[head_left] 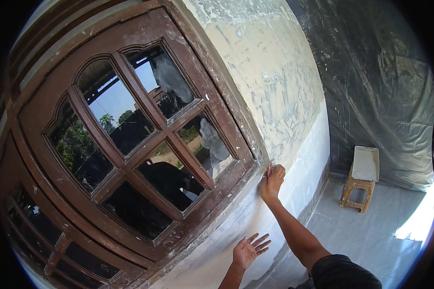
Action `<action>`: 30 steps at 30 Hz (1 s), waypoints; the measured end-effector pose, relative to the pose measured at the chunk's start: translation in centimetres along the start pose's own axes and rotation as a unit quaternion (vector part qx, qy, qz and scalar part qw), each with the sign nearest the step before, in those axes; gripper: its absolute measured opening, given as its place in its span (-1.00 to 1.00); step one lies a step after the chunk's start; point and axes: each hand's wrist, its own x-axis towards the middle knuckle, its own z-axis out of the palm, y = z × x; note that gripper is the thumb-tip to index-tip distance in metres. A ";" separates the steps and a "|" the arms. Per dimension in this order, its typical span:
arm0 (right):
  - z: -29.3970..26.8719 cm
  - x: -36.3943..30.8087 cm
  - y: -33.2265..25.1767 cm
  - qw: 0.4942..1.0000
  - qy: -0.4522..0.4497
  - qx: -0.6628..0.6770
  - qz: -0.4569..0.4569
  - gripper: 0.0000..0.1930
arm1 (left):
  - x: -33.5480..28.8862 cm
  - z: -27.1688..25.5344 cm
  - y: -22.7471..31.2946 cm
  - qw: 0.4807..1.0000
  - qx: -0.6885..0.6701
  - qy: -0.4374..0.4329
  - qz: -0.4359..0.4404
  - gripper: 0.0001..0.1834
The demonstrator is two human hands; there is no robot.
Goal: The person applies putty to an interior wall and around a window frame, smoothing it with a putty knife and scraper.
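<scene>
My right hand point(273, 183) is at the lower right corner of the brown window frame point(263, 153), against the plastered wall point(294, 144). Its fingers are pinched together; whatever is in them is too small and covered to name. Lower and to the left, my left hand point(246, 252) is open in front of the whitish wall below the sill, fingers spread and nothing in them. Pale smears mark the wooden window sash point(236, 173) and its glass panes near the right hand.
On the grey tiled floor point(318, 236) to the right stands a brown stool point(358, 188), bearing a tray point(365, 164) coated with pale material. Dark plastic sheeting point(381, 96) hangs behind it. Another paned window sash point(58, 241) lies at the lower left.
</scene>
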 end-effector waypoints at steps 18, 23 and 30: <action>-8.9 0.5 -1.5 0.921 -0.119 0.347 0.127 -0.67 | 4.6 4.4 -4.4 0.999 -0.036 0.012 -0.007 -0.36; -17.3 6.0 5.2 0.709 -0.147 0.577 0.379 -0.49 | 11.2 7.3 -8.7 0.992 -0.111 -0.053 -0.024 -0.34; -28.9 11.2 19.3 0.700 -0.113 0.546 0.447 -0.53 | 22.7 18.0 -18.3 0.992 -0.109 -0.043 -0.047 -0.45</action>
